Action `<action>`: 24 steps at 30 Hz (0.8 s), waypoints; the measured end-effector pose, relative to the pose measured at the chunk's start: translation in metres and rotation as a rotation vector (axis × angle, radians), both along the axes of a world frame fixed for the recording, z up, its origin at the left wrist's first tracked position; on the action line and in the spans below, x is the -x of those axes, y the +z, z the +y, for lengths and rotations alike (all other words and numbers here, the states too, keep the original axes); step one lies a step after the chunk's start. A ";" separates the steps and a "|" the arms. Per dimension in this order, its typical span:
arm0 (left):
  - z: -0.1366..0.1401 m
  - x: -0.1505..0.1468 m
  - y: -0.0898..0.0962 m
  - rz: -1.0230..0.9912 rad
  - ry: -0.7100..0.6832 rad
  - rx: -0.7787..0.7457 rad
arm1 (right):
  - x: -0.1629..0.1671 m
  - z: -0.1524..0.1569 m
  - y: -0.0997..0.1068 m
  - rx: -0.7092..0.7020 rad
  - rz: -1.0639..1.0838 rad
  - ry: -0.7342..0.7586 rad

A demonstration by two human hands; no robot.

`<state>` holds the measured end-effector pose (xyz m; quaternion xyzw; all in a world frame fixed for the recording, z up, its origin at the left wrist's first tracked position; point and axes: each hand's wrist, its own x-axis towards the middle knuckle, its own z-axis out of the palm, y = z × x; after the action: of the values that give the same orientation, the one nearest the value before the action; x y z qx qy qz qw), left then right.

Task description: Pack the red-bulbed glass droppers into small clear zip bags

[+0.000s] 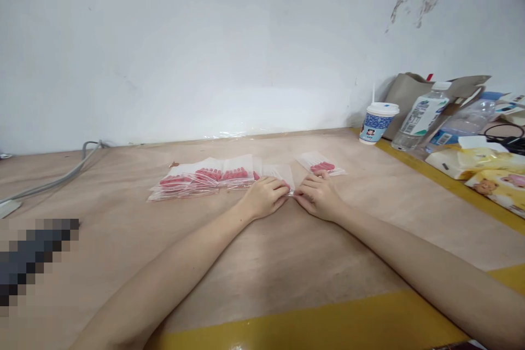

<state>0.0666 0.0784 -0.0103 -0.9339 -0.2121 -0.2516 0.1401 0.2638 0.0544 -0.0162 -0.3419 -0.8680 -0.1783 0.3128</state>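
Note:
My left hand point(267, 197) is closed on the near edge of a small clear plastic bag point(283, 171) with pink pieces in it. My right hand point(320, 196) pinches the same bag's near right corner, its fingertips close to those of the left. Part of the bag is hidden behind the left fingers. To the left lies an overlapping row of similar bags point(197, 178) with pink-red pieces inside. Another such bag point(322, 166) lies just beyond my right hand.
At the right stand a paper cup point(378, 123) with a straw and a plastic bottle point(422, 116). Yellow tissue packs point(467, 159) lie beside them. A grey cable point(61, 178) runs along the left. Yellow tape point(295, 320) crosses the brown table covering point(229, 262).

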 end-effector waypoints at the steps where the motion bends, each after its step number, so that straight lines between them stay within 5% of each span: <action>1: 0.002 -0.004 0.000 0.023 -0.011 -0.021 | 0.001 0.000 0.000 -0.002 0.005 -0.005; 14: 0.008 -0.011 -0.003 0.089 -0.034 -0.184 | 0.001 0.002 -0.001 -0.163 -0.090 0.028; 24: 0.002 0.006 0.001 0.083 -0.025 -0.243 | 0.002 -0.002 0.001 -0.149 -0.053 0.035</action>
<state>0.0611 0.0803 -0.0089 -0.9221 -0.1626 -0.2384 0.2579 0.2622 0.0528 -0.0148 -0.2977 -0.8661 -0.2459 0.3174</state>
